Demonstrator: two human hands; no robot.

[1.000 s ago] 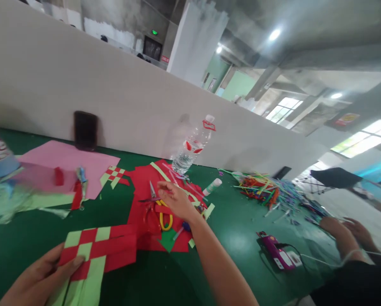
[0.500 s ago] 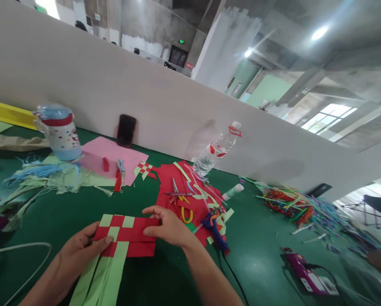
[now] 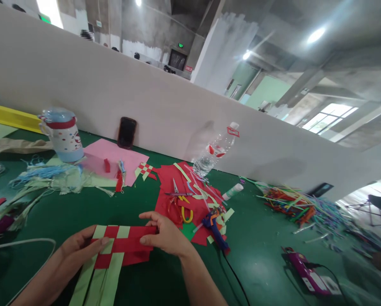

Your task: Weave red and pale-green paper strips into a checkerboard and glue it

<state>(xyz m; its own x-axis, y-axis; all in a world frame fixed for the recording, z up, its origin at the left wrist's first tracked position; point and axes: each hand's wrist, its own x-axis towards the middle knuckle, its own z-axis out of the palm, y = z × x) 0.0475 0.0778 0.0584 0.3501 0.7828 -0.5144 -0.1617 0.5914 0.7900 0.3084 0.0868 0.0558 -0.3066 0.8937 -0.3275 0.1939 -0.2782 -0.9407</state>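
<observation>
Weave [image 3: 110, 245] is at the near side of the table [image 3: 260, 263], left of centre; cannot tell whether it touches the surface. Your left hand [image 3: 74, 251] pinches its left edge, thumb flat on the checks. Your right hand [image 3: 169, 236] is at the far ends of the red strips [image 3: 135, 244], thumb across them, index finger reaching past the top edge; cannot tell whether it grips or only touches.

Risks, as judged:
1. Your left thumb appears to be the main clamp. Should it lift, the checks could loosen, since no glue or tape shows on them.
2. The lowest red strip slants away from the others. A tug from your right hand might widen that gap and skew the squares.
3. The green strips [image 3: 111, 278] hang toward you with gaps between them; a brush of your left wrist could crease or splay them.
4. Scissors [image 3: 191, 217] lie with blades apart beyond your right hand, glue gun [image 3: 214, 229] beside them. A careless reach might nick your fingers or catch the gun's cord [image 3: 234, 273].
</observation>
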